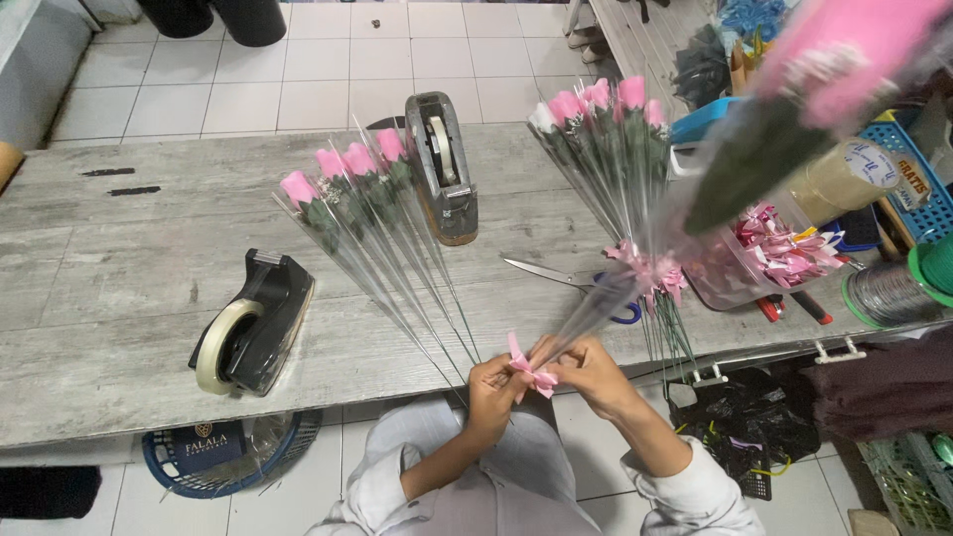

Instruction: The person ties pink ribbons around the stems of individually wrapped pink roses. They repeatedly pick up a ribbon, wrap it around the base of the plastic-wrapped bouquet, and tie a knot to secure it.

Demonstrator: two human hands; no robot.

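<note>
Both hands, left hand (493,389) and right hand (586,372), were pinched together on a pink ribbon bow (533,373) at the base of a wrapped rose stem (754,149), held just off the table (119,288) edge. Doing it well probably meant steady tension and a snug, centred knot.

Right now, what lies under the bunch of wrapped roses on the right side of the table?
Under the bunch of wrapped roses lie scissors: the blades show, and part of a blue handle. The rest is covered by stems and pink bows.
</note>
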